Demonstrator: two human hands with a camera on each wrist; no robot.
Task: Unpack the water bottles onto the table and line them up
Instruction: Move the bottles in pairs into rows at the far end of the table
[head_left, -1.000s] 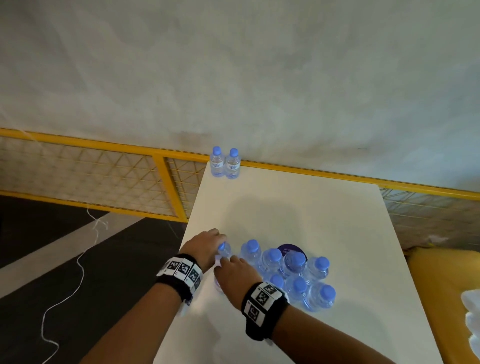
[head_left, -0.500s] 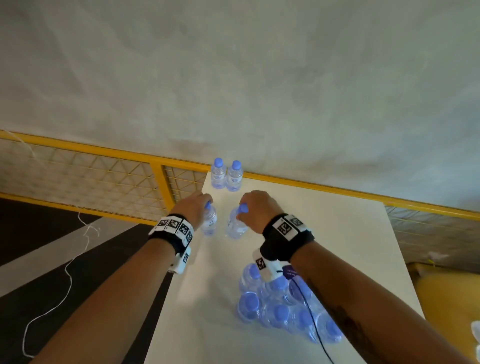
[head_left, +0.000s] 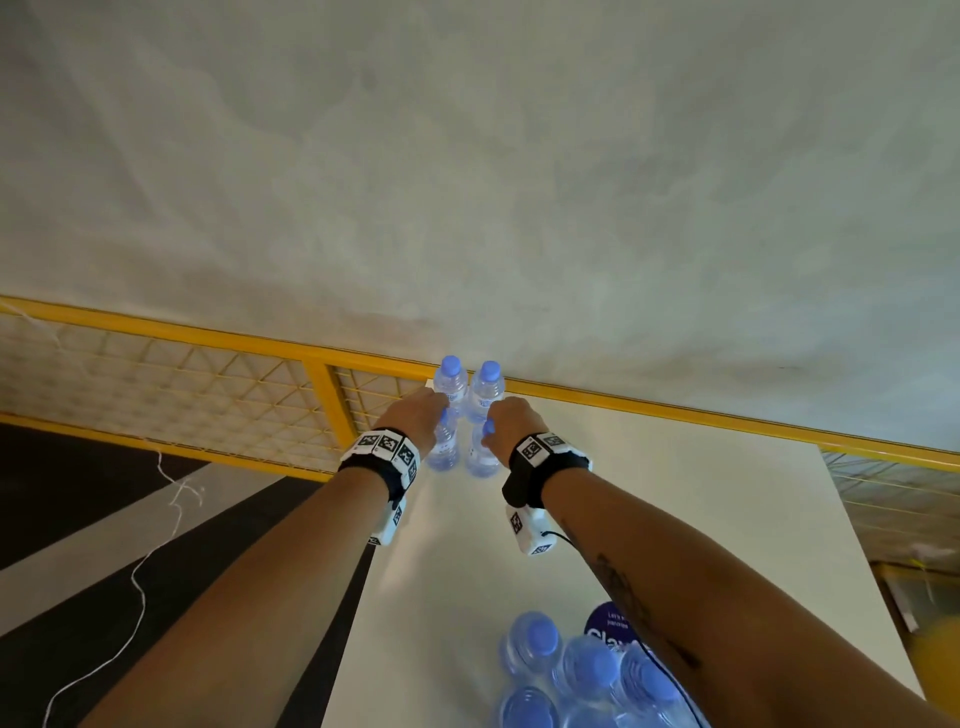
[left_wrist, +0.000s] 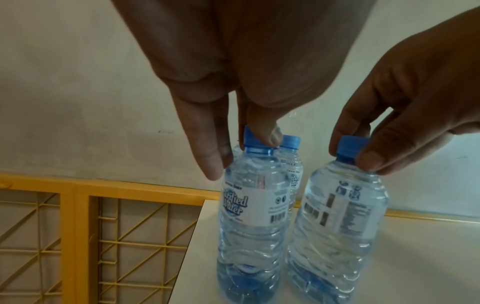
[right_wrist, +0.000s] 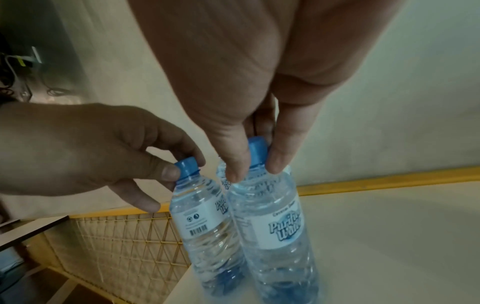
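Note:
Each hand pinches the blue cap of a small clear water bottle at the table's far left corner. My left hand (head_left: 418, 415) (left_wrist: 249, 133) holds the left bottle (head_left: 442, 449) (left_wrist: 253, 216). My right hand (head_left: 511, 423) (right_wrist: 255, 156) holds the right bottle (head_left: 480, 457) (right_wrist: 275, 236). Both bottles stand upright, side by side, with their bases at or just above the white table (head_left: 675, 519); I cannot tell which. Right behind them two more bottles (head_left: 451, 382) (head_left: 487, 387) stand at the far edge. The pack of remaining bottles (head_left: 576, 675) lies near me under my right forearm.
The table's left edge (head_left: 363, 597) runs just beside the left bottle, with dark floor below. A yellow mesh railing (head_left: 234, 384) runs behind the table against a grey wall. A white cord (head_left: 140, 587) trails over the floor.
Both hands lifted a bottle each out of the pack and carried them away from me to the far corner, just in front of the two standing bottles.

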